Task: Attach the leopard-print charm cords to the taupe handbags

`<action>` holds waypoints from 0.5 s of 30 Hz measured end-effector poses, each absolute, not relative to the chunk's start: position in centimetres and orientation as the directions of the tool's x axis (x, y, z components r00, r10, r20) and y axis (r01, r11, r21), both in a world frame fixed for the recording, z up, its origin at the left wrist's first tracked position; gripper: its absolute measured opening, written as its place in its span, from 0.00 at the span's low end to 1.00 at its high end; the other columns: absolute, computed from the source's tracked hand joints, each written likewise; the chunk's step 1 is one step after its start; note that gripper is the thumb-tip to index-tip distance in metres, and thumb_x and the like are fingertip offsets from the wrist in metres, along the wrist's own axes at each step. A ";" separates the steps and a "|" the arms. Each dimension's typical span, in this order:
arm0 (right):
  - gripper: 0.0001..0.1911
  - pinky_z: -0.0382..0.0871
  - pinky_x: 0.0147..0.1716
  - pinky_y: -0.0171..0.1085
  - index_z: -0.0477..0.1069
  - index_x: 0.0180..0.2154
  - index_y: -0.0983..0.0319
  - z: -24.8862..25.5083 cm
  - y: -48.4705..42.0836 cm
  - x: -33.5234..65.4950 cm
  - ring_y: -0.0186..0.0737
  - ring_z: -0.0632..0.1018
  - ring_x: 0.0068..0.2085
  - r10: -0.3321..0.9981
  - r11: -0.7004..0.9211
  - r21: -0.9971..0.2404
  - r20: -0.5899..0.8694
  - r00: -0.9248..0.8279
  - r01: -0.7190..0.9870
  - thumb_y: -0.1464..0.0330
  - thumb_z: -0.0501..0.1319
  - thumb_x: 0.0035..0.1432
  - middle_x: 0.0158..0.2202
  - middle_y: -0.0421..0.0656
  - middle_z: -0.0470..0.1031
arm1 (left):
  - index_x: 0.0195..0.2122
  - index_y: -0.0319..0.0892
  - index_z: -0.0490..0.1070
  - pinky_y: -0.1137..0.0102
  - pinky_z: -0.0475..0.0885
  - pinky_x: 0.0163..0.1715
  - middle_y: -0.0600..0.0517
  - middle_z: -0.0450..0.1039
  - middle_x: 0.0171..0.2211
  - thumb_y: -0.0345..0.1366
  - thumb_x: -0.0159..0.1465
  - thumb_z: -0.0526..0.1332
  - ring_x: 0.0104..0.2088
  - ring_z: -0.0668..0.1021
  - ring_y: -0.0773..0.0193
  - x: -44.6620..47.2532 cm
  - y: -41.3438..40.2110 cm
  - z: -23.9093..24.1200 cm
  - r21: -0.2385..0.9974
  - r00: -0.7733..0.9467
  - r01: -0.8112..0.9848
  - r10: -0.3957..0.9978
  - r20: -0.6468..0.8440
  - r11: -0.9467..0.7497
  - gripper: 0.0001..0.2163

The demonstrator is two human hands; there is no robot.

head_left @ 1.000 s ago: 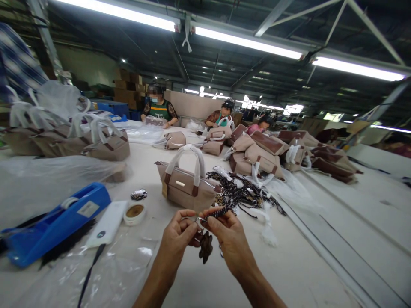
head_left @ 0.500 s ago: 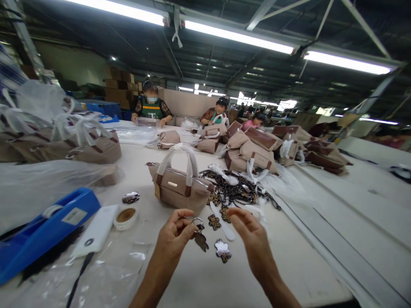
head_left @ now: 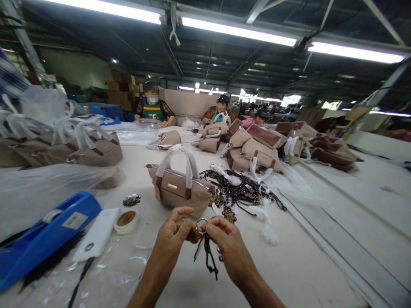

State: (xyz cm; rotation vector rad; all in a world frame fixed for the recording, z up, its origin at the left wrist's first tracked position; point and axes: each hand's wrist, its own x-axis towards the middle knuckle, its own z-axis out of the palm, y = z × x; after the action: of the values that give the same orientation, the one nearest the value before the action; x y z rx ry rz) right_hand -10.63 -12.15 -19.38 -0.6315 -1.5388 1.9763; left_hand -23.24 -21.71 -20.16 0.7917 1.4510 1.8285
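My left hand [head_left: 176, 231] is closed, pinching a silver key ring [head_left: 201, 226] between thumb and fingers. From the other side my right hand [head_left: 224, 237] meets it, its fingertips closed on a black cord [head_left: 208, 256] at the ring. The cord's knotted ends dangle below. A dark charm beneath the ring is mostly hidden by my fingers. Just beyond my hands stands a beige handbag [head_left: 180, 192] with white-wrapped handles. Right of the bag lie a leopard-print flower charm [head_left: 229, 214] and a heap of black cords [head_left: 244, 188].
At left are a blue tape dispenser [head_left: 64, 226], a white power bank [head_left: 96, 235], a tape roll [head_left: 126, 220] and another charm [head_left: 131, 199]. More handbags [head_left: 93, 149] stand far left, and others are piled [head_left: 257, 145] at back right. A co-worker [head_left: 154, 107] sits across the table.
My right hand has moved left to the key ring and now pinches a black cord there. Cord ends now hang below the ring. My left hand still holds the ring.
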 end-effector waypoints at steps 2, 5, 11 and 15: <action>0.12 0.64 0.31 0.33 0.74 0.28 0.63 -20.0 -11.9 -11.0 0.34 0.70 0.28 0.693 -0.225 -0.960 -0.039 -0.720 -0.164 0.59 0.67 0.52 0.26 0.40 0.75 | 0.45 0.40 0.63 0.69 0.73 0.27 0.53 0.77 0.24 0.48 0.59 0.62 0.24 0.77 0.64 -23.5 -21.6 -20.0 0.978 -0.576 -0.139 0.816 0.047 -0.154 0.20; 0.13 0.65 0.29 0.34 0.73 0.27 0.63 -20.5 -11.6 -11.6 0.35 0.71 0.27 0.695 -0.278 -0.936 -0.040 -0.718 -0.217 0.59 0.67 0.52 0.25 0.40 0.74 | 0.44 0.40 0.64 0.69 0.73 0.26 0.53 0.77 0.24 0.48 0.60 0.61 0.23 0.77 0.64 -24.0 -21.4 -19.9 0.984 -0.571 -0.115 0.820 0.048 -0.137 0.18; 0.14 0.69 0.28 0.37 0.71 0.29 0.64 -19.9 -11.3 -13.0 0.40 0.75 0.27 0.626 -0.400 -0.873 -0.037 -0.779 -0.279 0.59 0.65 0.55 0.25 0.43 0.76 | 0.42 0.43 0.69 0.66 0.73 0.32 0.51 0.76 0.33 0.45 0.61 0.58 0.32 0.78 0.59 -26.8 -20.3 -19.4 0.939 -0.738 0.340 0.631 0.239 0.042 0.13; 0.13 0.69 0.28 0.36 0.70 0.29 0.63 -19.8 -10.9 -14.3 0.38 0.76 0.27 0.627 -0.446 -0.834 -0.030 -0.779 -0.327 0.60 0.67 0.54 0.25 0.42 0.76 | 0.46 0.42 0.70 0.62 0.71 0.41 0.47 0.74 0.40 0.40 0.61 0.56 0.38 0.77 0.56 -29.7 -18.3 -19.0 0.789 -0.666 0.597 0.637 0.388 0.144 0.14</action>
State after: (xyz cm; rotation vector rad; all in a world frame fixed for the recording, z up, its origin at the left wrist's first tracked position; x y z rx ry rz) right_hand -14.26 -10.95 -19.85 -0.4532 -1.1816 2.2268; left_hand -29.66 -18.34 -18.95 1.2658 2.3460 1.5869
